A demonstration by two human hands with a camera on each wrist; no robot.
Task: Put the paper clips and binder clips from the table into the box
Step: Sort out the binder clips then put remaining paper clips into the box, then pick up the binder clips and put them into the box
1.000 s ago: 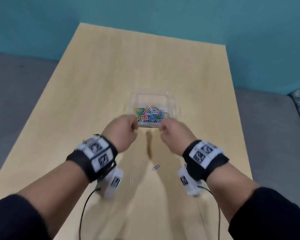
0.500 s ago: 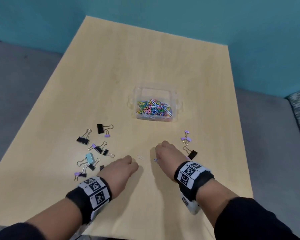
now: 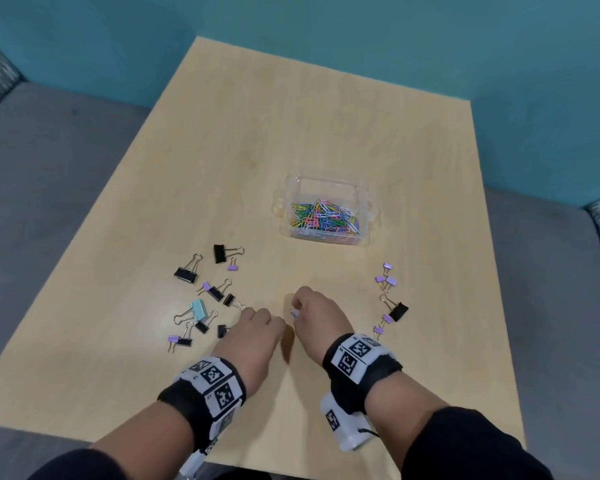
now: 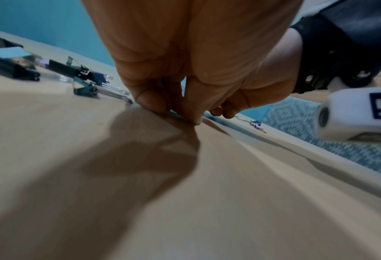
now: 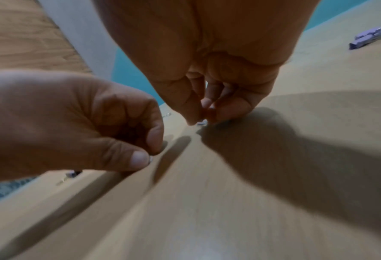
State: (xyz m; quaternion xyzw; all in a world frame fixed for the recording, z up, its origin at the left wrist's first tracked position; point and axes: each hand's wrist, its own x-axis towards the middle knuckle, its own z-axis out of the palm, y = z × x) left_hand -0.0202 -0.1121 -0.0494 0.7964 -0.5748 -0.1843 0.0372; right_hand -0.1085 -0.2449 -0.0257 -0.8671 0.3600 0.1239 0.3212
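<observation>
Paper clip [image 3: 293, 313] pinched in right hand [image 3: 314, 311], lifted for carrying to box [image 3: 326, 188] at 12 o'clock; left hand [image 3: 253, 329] pinches at table [image 3: 222, 133], contents unclear. Binder clips [image 3: 201, 299] remain at 9 o'clock.

The left hand [image 3: 253, 329] covers whatever its curled fingertips pinch. The small clip [image 5: 201, 123] under the right hand [image 3: 317, 315] is blurred. Both forearms are cut off at the head view's near edge.

The clear box [image 3: 327, 188] of coloured paper clips [image 3: 321, 218] sits beyond the hands, binder clips [image 3: 201, 299] scattered to either side.
</observation>
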